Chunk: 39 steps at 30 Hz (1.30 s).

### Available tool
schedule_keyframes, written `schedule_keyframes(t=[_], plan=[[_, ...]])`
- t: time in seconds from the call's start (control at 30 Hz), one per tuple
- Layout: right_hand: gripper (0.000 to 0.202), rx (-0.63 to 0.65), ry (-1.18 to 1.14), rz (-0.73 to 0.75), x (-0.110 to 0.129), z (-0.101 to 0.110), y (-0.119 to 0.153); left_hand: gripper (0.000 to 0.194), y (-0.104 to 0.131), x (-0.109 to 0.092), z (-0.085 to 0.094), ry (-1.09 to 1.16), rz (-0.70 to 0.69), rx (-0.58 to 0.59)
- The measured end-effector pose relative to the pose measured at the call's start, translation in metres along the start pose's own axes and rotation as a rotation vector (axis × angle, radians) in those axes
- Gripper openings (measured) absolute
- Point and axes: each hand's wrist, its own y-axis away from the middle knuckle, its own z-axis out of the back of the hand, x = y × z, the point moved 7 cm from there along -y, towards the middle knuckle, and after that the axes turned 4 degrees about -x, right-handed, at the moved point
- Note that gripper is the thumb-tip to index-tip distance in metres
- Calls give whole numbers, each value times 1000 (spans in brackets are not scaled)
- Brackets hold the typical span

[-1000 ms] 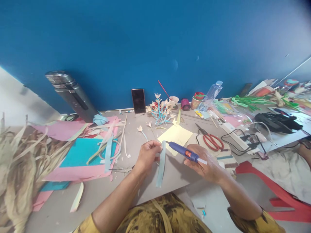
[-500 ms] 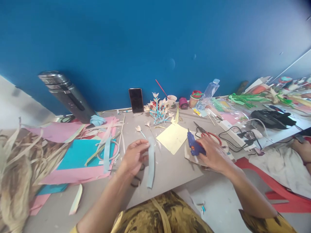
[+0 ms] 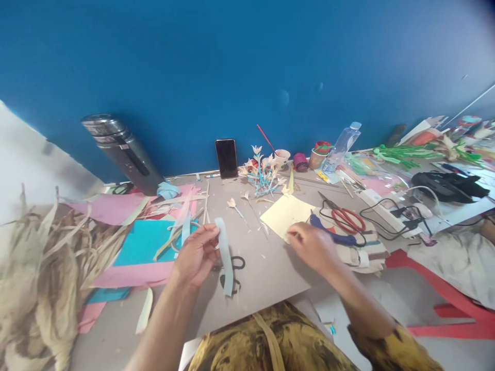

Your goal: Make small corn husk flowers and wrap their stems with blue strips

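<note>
My left hand (image 3: pixel 198 253) pinches the upper end of a pale blue paper strip (image 3: pixel 226 263), which hangs over black-handled scissors (image 3: pixel 236 264) on the table. With its fingers curled together, my right hand (image 3: pixel 315 248) is over the near edge of a yellow paper sheet (image 3: pixel 284 214); whether anything small is between the fingertips is hidden. Just right of that hand, a blue glue gun (image 3: pixel 338 237) rests on a folded cloth (image 3: pixel 367 252). Small pale flowers with blue stems (image 3: pixel 265 178) stand in a bunch behind the sheet. One loose flower (image 3: pixel 234 205) lies nearer.
Dried husks (image 3: pixel 42 288) and pink and blue sheets (image 3: pixel 145 239) cover the left side. A dark flask (image 3: pixel 126 157) and a phone (image 3: pixel 226 158) lean at the blue wall. Red-handled pliers (image 3: pixel 348 219), a bottle (image 3: pixel 344 144) and a power strip (image 3: pixel 382 214) are on the right.
My right hand has let go of the glue gun, now lying on the cloth, and moved left to the yellow sheet. My left hand still holds the strip, shifted left in view.
</note>
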Motion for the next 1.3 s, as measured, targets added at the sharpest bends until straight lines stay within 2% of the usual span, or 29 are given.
schedule_keyframes(t=[0.07,0.13,0.3,0.4,0.5,0.57,0.63,0.77,1.0,1.2,1.3], plan=[[17,114,15,16,32,-29,-11,31,0,2,0,16,7,16],[18,159,63,6,48,-48,-22,31,0,3,1,27,6,28],[23,196,8,-81,46,-68,-38,31,-5,5,5,39,-10,36],[26,151,-134,-113,39,-65,-36,30,-13,9,3,21,-20,36],[24,82,-429,-103,36,-56,-26,31,-19,14,-3,23,-24,22],[19,84,-631,-92,38,-49,-15,32,-21,16,-10,21,-28,21],[18,86,-731,-80,41,-40,-5,32,-21,17,-17,12,-41,31],[22,145,-784,-57,51,-29,12,32,-16,17,-30,-7,-94,45],[20,180,-845,-34,57,-33,21,33,-1,18,-45,-81,-128,72],[19,112,-804,70,63,-28,27,24,4,10,-46,-164,-229,39],[17,95,-767,75,61,-28,27,20,5,9,-44,-187,-247,34]])
